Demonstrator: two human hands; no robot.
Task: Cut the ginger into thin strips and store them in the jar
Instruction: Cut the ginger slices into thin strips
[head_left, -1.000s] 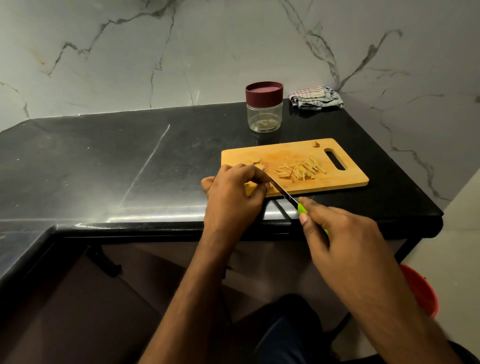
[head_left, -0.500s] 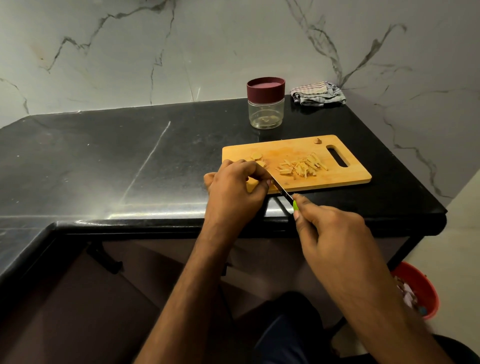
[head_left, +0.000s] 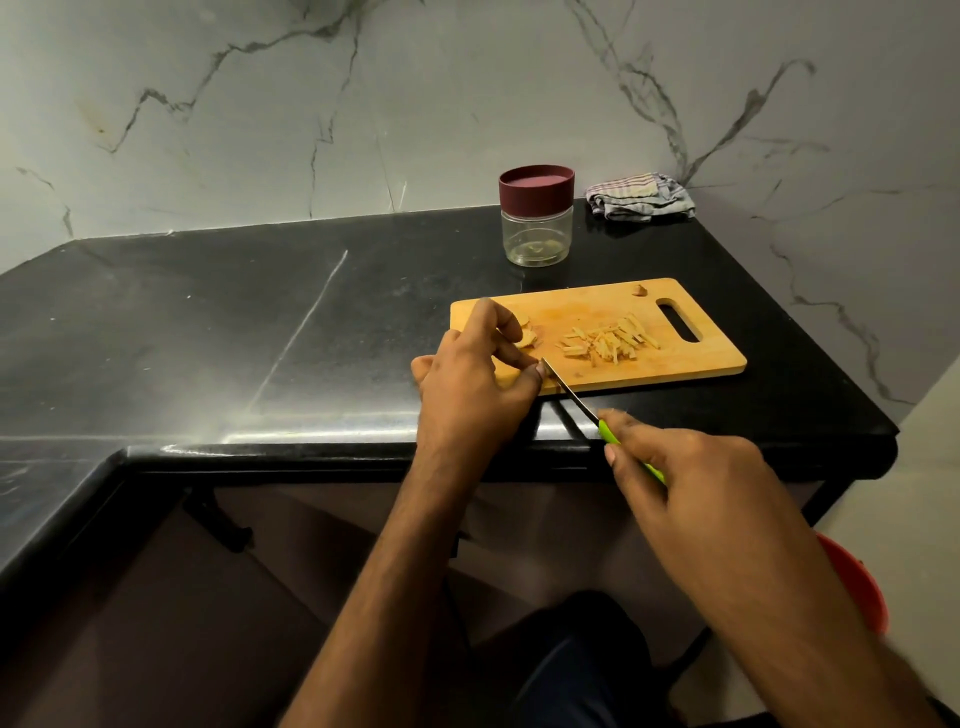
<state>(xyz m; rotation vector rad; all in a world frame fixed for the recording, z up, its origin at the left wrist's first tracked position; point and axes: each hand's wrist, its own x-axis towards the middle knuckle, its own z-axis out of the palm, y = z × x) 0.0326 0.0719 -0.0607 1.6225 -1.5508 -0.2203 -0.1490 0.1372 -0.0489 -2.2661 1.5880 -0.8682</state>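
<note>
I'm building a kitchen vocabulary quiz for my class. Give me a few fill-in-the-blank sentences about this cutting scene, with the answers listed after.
1. The clear plastic jar has a lid coloured ____.
2. The right hand holds a knife whose handle is ____.
3. The cut ginger strips lie on the wooden ____.
4. The checked cloth lies to the ____ of the jar.

Missing words: maroon; green; cutting board; right

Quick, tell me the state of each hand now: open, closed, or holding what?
Left hand: fingers curled, pinching ginger slices on the cutting board.
Right hand: grips the knife by its green handle.
</note>
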